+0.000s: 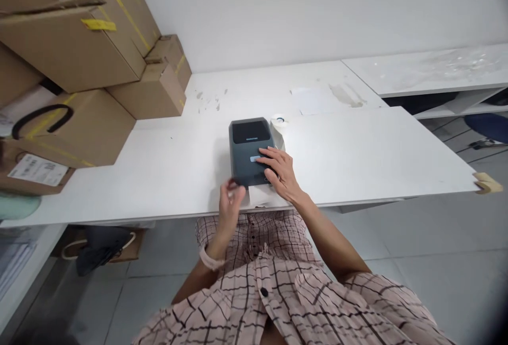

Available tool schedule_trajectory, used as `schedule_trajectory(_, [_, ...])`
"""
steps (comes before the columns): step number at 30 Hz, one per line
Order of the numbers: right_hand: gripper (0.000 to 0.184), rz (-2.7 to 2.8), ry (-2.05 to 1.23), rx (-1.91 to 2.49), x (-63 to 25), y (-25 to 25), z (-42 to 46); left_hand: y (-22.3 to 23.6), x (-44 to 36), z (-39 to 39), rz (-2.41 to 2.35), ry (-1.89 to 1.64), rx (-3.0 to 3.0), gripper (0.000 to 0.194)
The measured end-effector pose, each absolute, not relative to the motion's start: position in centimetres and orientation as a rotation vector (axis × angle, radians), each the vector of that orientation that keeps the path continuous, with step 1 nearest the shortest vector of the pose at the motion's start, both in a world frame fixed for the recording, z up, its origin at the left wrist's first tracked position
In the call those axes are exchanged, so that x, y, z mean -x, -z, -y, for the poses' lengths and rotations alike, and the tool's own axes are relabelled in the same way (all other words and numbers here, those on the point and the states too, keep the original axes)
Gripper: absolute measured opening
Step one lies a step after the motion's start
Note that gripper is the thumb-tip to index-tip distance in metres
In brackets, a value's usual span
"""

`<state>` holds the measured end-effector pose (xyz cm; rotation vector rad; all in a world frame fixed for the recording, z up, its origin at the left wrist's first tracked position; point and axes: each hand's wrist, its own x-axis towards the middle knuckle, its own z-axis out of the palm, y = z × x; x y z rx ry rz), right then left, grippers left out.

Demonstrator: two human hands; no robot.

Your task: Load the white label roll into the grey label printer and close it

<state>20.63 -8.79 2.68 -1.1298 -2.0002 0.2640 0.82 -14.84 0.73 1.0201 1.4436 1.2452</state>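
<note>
A dark blue-grey label printer (246, 168) with a glossy black panel on top stands near the table's front edge. My right hand (282, 173) lies on its right side, fingers stretched over the top near a small light-blue button. My left hand (230, 199) is at the printer's front left corner. Its fingertips are smeared by motion, so whether they pinch anything is unclear. White paper (262, 196) lies under the front of the printer. Just behind its right side is a white roll (279, 121), partly hidden.
Cardboard boxes (75, 54) are stacked on the left of the white table (190, 175). A pale sheet (307, 100) lies towards the back wall. Brown padding (488, 182) covers the table's right corner. Below on the left is a dark bag (99, 247).
</note>
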Motion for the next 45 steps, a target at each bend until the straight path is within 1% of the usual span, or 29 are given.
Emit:
schedule_trajectory(1, [0.048,2.021,-0.255,1.136,-20.7,-2.8,8.8,-0.3,-0.9,16.0,-1.507,-1.233,-1.000,0.046])
schedule_trajectory(2, [0.048,2.035,-0.243,1.142,-20.8,-2.9,8.8,0.0,-1.1,16.9,-1.500,-1.189,-1.001,0.042])
schedule_trajectory(5, [0.049,2.052,-0.203,1.164,-20.7,-3.3,8.8,-0.5,-2.0,17.5,-1.341,-1.029,-0.986,0.047])
schedule_trajectory(7, [0.048,2.069,-0.184,1.199,-20.6,-3.6,8.9,-1.2,-2.7,16.7,-1.250,-0.964,-0.929,0.047])
schedule_trajectory(10, [0.046,2.095,-0.157,1.272,-20.1,-4.0,9.2,-1.5,-3.5,15.4,-1.211,-0.975,-0.852,0.046])
schedule_trajectory(18, [0.039,2.051,-0.025,1.418,-18.8,-4.4,9.9,0.6,-3.9,15.1,-1.246,-1.047,-0.819,0.045])
schedule_trajectory(21, [0.040,2.079,-0.021,1.437,-18.8,-4.3,9.9,0.7,-4.1,14.8,-1.234,-1.043,-0.770,0.045])
schedule_trajectory(25, [0.041,2.099,-0.079,1.422,-19.0,-4.2,9.7,-0.1,-4.0,14.9,-1.227,-1.052,-0.805,0.044])
schedule_trajectory(27, [0.043,2.076,-0.143,1.392,-19.4,-4.2,9.6,-1.3,-3.7,15.5,-1.206,-1.055,-0.859,0.043])
schedule_trajectory(31, [0.052,1.958,-0.300,1.224,-20.7,-4.6,9.4,-4.4,-2.7,17.1,-1.135,-0.978,-1.022,0.043])
schedule_trajectory(32, [0.054,1.911,-0.345,1.159,-21.1,-4.8,9.2,-4.9,-2.3,17.5,-1.106,-0.949,-1.087,0.045])
schedule_trajectory(34, [0.057,1.812,-0.436,1.035,-21.7,-5.2,8.7,-5.4,-1.7,17.7,-1.082,-0.936,-1.193,0.056])
schedule_trajectory(36, [0.061,1.751,-0.504,0.965,-21.9,-5.7,7.9,-4.9,-1.0,17.2,-1.146,-1.045,-1.224,0.066])
schedule_trajectory(37, [0.064,1.742,-0.521,0.955,-21.9,-6.0,7.2,-4.4,-0.6,16.6,-1.209,-1.141,-1.218,0.067])
schedule_trajectory(38, [0.067,1.746,-0.526,0.954,-21.8,-6.4,6.5,-3.9,-0.2,15.8,-1.282,-1.238,-1.206,0.064])
schedule_trajectory(40, [0.072,1.754,-0.512,0.963,-21.5,-7.2,4.7,-3.1,0.5,13.5,-1.437,-1.416,-1.201,0.048])
schedule_trajectory(41, [0.074,1.749,-0.498,0.964,-21.3,-7.7,3.6,-2.9,0.8,12.1,-1.513,-1.438,-1.204,0.037])
schedule_trajectory(42, [0.075,1.740,-0.483,0.959,-21.0,-8.2,2.5,-2.9,1.0,10.6,-1.561,-1.415,-1.214,0.034])
schedule_trajectory(45, [0.077,1.714,-0.432,0.954,-20.3,-10.2,-0.9,-3.3,1.1,6.0,-1.560,-1.215,-1.244,0.060])
